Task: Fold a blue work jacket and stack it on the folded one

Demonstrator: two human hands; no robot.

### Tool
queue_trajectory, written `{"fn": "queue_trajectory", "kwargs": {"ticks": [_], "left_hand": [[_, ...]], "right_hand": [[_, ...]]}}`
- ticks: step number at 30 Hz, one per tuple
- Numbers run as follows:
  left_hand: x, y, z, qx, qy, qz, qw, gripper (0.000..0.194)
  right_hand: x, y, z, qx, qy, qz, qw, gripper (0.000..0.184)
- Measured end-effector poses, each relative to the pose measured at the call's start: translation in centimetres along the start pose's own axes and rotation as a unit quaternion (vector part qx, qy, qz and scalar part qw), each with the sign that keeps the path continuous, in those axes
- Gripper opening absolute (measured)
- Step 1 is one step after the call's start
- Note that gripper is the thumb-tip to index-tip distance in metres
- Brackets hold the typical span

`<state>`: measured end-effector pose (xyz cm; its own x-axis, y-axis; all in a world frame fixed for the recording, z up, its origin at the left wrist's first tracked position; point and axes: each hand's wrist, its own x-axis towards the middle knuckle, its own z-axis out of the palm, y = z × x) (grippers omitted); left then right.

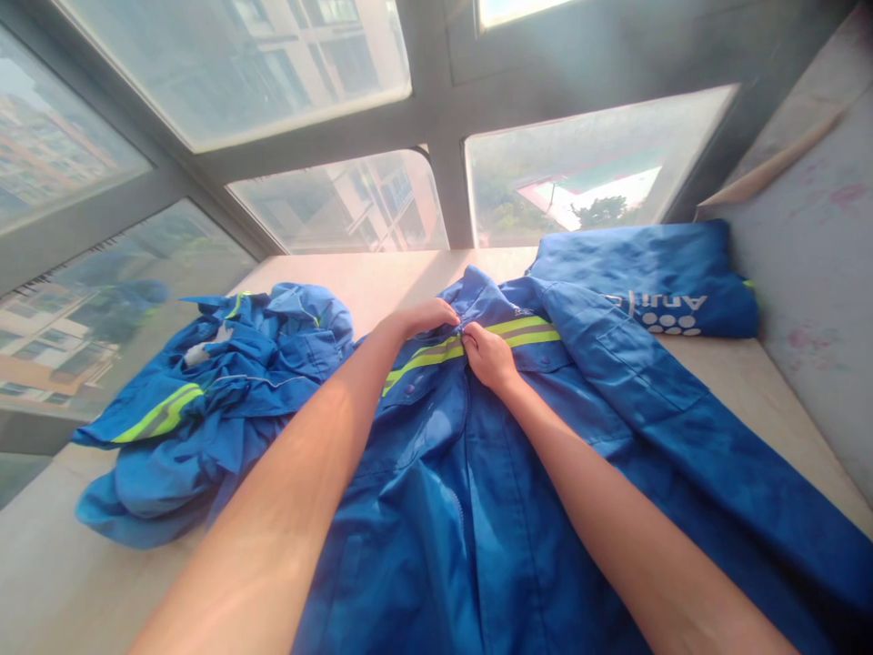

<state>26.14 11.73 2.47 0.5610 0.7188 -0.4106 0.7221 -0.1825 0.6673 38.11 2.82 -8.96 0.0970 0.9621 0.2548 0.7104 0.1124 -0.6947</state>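
A blue work jacket (464,509) with a yellow-green reflective stripe lies spread front-up on a pale window ledge (382,277). Both my hands meet at its front closure, just below the collar. My left hand (426,317) is closed, pinching the left front edge near the top. My right hand (487,355) is closed too, gripping the right front edge at the stripe. What sits between the fingertips is too small to make out. The jacket's right sleeve (682,409) stretches toward the lower right.
A crumpled blue jacket (205,400) with reflective stripes lies at the left. A folded blue garment (655,273) with white lettering rests at the far right. Large windows (355,209) stand behind the ledge. A grey wall (818,273) bounds the right side.
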Motion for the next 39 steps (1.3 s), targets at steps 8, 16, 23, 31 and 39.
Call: {"fn": "queue_trajectory", "kwargs": {"ticks": [8, 16, 23, 31, 39], "left_hand": [[-0.5, 0.6, 0.1, -0.008, -0.007, 0.009, 1.0, 0.023], [0.1, 0.5, 0.7, 0.01, 0.012, 0.011, 1.0, 0.028], [1.4, -0.5, 1.7, 0.035, 0.026, 0.005, 0.999, 0.029], [1.3, -1.9, 2.3, 0.052, 0.038, 0.002, 0.998, 0.025], [0.8, -1.9, 1.1, 0.126, 0.024, 0.016, 0.992, 0.026]], "right_hand": [[0.2, 0.3, 0.1, 0.021, 0.002, 0.004, 1.0, 0.022], [0.2, -0.1, 0.0, -0.02, -0.005, 0.011, 1.0, 0.022], [-0.1, -0.5, -0.2, -0.088, -0.01, 0.021, 0.996, 0.021], [-0.4, -0.9, -0.5, -0.111, -0.028, 0.017, 0.993, 0.023], [-0.4, -0.3, -0.4, -0.004, 0.032, -0.002, 0.999, 0.019]]}}
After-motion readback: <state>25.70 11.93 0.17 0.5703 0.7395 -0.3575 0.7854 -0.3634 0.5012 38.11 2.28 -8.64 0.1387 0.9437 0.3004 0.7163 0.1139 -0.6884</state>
